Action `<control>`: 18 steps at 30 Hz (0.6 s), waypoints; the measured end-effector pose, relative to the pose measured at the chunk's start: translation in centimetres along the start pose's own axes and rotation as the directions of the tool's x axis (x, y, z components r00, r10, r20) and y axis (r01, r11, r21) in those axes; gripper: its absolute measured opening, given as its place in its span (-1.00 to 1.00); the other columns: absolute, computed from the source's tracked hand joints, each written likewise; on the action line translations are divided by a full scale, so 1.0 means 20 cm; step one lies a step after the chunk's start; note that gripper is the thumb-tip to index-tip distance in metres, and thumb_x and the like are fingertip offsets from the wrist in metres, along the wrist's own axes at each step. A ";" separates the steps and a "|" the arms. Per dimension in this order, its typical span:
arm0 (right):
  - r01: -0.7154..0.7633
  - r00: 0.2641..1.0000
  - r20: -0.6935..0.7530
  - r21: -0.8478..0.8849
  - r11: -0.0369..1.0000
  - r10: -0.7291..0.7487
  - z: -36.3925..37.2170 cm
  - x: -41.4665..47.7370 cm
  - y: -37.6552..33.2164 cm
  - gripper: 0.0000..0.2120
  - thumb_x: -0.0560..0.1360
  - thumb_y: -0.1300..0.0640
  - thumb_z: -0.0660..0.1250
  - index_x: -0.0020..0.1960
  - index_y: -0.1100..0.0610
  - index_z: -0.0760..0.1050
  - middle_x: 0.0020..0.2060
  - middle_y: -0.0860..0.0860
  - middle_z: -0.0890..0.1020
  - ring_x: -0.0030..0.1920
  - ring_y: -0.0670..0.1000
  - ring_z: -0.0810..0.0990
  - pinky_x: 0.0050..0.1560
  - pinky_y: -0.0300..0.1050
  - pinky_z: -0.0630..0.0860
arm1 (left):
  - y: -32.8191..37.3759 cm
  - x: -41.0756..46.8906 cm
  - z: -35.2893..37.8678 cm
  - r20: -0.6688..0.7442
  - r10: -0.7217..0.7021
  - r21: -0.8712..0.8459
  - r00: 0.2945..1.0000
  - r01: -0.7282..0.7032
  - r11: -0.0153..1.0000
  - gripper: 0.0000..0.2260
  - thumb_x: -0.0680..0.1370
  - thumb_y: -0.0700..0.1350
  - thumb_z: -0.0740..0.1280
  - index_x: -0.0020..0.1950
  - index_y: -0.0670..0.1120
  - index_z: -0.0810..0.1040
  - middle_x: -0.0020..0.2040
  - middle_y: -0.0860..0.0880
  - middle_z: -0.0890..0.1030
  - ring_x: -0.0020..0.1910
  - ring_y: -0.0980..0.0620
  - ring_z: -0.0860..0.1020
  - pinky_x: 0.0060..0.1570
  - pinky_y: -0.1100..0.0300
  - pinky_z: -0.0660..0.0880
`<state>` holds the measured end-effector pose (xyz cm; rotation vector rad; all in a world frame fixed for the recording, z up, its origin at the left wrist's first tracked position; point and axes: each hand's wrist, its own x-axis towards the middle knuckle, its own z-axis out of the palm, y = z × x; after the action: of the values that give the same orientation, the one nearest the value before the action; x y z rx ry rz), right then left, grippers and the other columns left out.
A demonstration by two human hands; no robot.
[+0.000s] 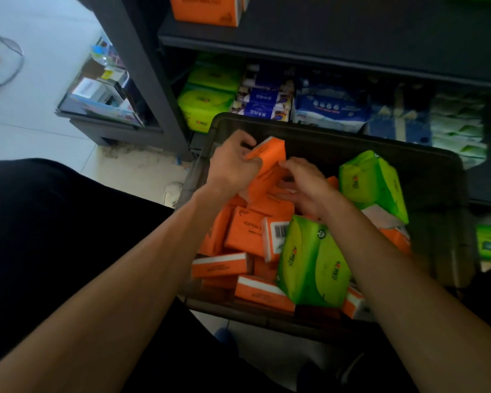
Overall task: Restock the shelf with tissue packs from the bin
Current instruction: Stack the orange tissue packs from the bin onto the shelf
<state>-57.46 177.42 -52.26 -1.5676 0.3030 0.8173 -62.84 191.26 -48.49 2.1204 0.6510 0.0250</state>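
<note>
Clearly we are early on. Our left hand (233, 165) grips an orange tissue pack (268, 151) just above the bin (448, 177). Our right hand (306, 191) touches that pack's lower end, though we cannot tell whether it pinches. Beneath both wrists lie many unshelved packs (241, 234), and the shelf (338, 43) waits beyond our fingertips.

Orange pack (207, 9) on the upper shelf (338, 38) is cut off at top; blue packs (262, 104) show blurred print

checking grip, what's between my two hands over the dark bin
An orange rectangular tissue pack, gripped by the left hand, touched by the right hand; head view.
</note>
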 end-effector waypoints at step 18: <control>0.273 0.952 0.093 0.169 0.947 -0.291 -0.18 -0.38 -0.37 -0.80 0.52 0.17 0.32 0.13 0.16 0.52 0.13 0.13 0.59 0.18 0.12 0.55 0.01 0.00 0.61 | 0.33 -0.12 -0.32 0.045 0.055 -0.368 0.997 -0.035 0.929 -0.71 0.49 -0.16 0.43 0.18 -0.19 0.53 -0.06 -0.14 0.61 -0.22 0.00 0.57 -0.33 0.23 0.49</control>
<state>-57.03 173.39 -41.80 -1.3722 0.0509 0.6416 -63.56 191.96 -39.15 1.7667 0.5192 0.1063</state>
